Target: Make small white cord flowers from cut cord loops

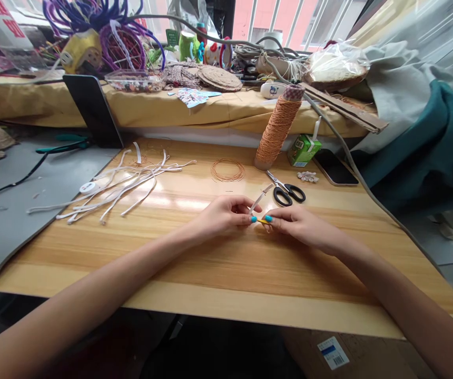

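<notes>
Head view puts my left hand (pixel 222 215) and right hand (pixel 295 225) together near the middle of the wooden table (pixel 226 279), fingertips almost meeting. Both are pinched on a short white strip (pixel 258 200) that sticks up and away from them toward the far edge; a small yellow bit (pixel 264 221) sits between the two thumbs, and I cannot tell whether it is a tool or part of the strip. Neither hand is loose.

To do this well, I judge the pinch should stay close to the working point, with my wrists resting on the table so the thin strip does not twist or slip. Short finger moves look safer than pulls.

Scissors (pixel 287 192) lie just beyond my right hand, blades pointing toward the far edge. A coil of copper-coloured thread (pixel 227 170) lies flat past the hands, and a tall spool (pixel 278 128) of the same colour stands near the far edge, with a green drink carton (pixel 303 150) and a phone (pixel 335 168) beside it. More white strips (pixel 124 184) are spread toward the left edge.

As for containers, a clear shallow box (pixel 135 80) on the cloth-covered shelf behind the table holds small mixed-colour pieces, too small to name. The carton has a straw in it.
</notes>
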Available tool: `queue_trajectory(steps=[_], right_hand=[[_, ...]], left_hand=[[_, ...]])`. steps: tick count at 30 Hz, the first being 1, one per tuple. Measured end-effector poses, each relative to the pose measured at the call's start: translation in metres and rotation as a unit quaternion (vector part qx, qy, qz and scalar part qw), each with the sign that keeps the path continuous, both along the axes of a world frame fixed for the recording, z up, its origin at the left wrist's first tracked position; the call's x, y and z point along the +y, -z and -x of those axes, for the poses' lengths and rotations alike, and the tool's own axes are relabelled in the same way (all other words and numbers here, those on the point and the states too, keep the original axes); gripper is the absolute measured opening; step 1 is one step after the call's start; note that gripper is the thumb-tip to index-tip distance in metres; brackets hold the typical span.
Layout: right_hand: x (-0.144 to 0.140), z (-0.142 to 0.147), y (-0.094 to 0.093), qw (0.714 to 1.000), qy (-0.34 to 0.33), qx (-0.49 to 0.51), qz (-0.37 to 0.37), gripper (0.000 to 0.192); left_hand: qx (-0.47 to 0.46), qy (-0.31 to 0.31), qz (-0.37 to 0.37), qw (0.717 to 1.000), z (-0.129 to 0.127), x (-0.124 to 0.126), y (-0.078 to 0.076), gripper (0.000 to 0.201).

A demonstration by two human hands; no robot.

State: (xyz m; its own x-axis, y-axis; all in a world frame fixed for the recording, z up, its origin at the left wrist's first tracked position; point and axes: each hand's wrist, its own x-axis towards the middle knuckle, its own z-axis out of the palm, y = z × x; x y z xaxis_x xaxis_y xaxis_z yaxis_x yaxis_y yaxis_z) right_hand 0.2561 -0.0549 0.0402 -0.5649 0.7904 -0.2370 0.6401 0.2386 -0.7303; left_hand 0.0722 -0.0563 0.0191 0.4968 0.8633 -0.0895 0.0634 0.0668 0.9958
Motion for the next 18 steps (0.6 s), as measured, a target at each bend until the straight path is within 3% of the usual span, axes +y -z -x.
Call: queue_trajectory(steps=[6,10,12,14,16,18], right_hand=[[-0.003,-0.003,-0.001,0.964,0.051,0.118,0.234,0.034],[-0.003,-0.003,0.000,0.945,0.041,0.148,0.289,0.033],[-0.005,0.000,0.000,0.956,0.047,0.139,0.254,0.030],[-0.009,0.005,0.002,0.976,0.064,0.124,0.169,0.027],[-0.014,0.010,0.006,0.991,0.068,0.105,0.041,0.025],[-0.018,0.013,0.012,0.987,0.055,0.064,-0.139,0.022]], left_hand=[[-0.036,-0.011,-0.033,0.999,0.000,-0.003,0.000,0.014],[-0.032,-0.018,-0.054,0.998,0.002,-0.003,-0.002,0.011],[-0.023,-0.025,-0.060,0.998,0.003,-0.002,-0.002,0.010],[-0.020,-0.037,-0.051,0.998,0.004,-0.001,-0.003,0.008],[-0.026,-0.055,-0.034,0.998,0.004,0.000,-0.003,0.008],[-0.038,-0.073,-0.015,0.997,0.005,0.001,-0.003,0.009]])
